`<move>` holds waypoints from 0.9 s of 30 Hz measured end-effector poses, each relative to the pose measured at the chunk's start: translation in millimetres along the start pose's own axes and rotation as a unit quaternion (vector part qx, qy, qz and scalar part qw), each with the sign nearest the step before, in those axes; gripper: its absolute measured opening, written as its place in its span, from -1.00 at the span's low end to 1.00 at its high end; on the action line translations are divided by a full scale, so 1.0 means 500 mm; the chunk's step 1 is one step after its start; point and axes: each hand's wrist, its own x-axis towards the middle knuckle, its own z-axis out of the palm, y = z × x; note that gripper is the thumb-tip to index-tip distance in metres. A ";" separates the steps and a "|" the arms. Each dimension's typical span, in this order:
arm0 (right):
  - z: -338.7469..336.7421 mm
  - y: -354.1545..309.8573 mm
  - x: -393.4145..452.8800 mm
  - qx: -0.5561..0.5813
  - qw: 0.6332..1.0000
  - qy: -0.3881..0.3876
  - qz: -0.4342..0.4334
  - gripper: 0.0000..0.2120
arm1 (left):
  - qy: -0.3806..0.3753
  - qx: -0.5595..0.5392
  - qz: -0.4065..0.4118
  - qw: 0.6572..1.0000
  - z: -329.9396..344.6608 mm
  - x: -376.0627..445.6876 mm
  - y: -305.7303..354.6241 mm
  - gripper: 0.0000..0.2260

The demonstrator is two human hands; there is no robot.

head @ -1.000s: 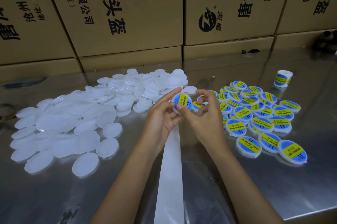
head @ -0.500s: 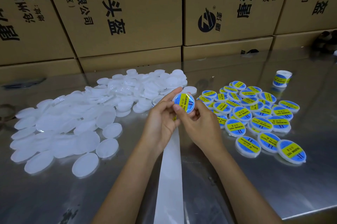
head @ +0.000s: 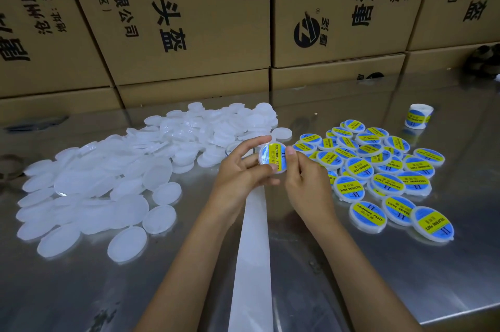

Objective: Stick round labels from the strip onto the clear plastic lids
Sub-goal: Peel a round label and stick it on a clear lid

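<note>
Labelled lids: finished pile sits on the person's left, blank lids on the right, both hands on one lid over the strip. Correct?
Not quite: the sides are swapped. The head view shows the labelled lids piled on the person's right and the blank lids on the left. The rest holds: the left hand and right hand both hold one labelled lid above the strip.

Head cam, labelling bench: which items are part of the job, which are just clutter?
In the job:
- labelled lid, held by left hand and right hand
- backing strip
- unlabelled lids
- finished lids
- label roll

Lying about:
- cardboard boxes
- dark object, far right, unclear what
- metal table
</note>
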 end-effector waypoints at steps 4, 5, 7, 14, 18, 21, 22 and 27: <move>-0.001 -0.001 -0.001 0.011 1.000 -0.001 -0.006 -0.60 | 0.002 0.031 0.006 1.000 -0.009 0.001 0.006 -0.53; 0.000 -0.002 -0.001 0.018 1.000 -0.005 -0.011 -0.61 | 0.008 0.031 0.003 0.999 -0.012 0.000 0.007 -0.57; 0.003 -0.005 -0.003 0.037 0.999 -0.016 -0.023 -0.61 | 0.038 0.026 -0.002 0.999 -0.014 0.001 0.009 -0.65; 0.012 -0.003 -0.007 0.084 0.995 -0.060 -0.016 -0.54 | 0.121 0.041 0.017 0.992 -0.005 0.002 0.004 -0.83; 0.018 -0.006 -0.015 0.033 0.998 -0.059 -0.017 -0.43 | 0.168 0.044 0.030 0.984 -0.002 0.001 -0.002 -0.90; 0.020 -0.006 -0.016 0.032 0.997 -0.070 -0.013 -0.44 | 0.195 0.046 0.043 0.979 0.004 0.000 -0.002 -0.88; 0.021 -0.007 -0.016 0.034 0.996 -0.078 -0.010 -0.45 | 0.207 0.041 0.047 0.976 0.005 0.000 -0.002 -0.88; 0.024 -0.005 -0.011 0.126 0.987 -0.095 0.032 -0.55 | 0.188 0.028 0.044 0.981 0.002 0.003 -0.003 -0.94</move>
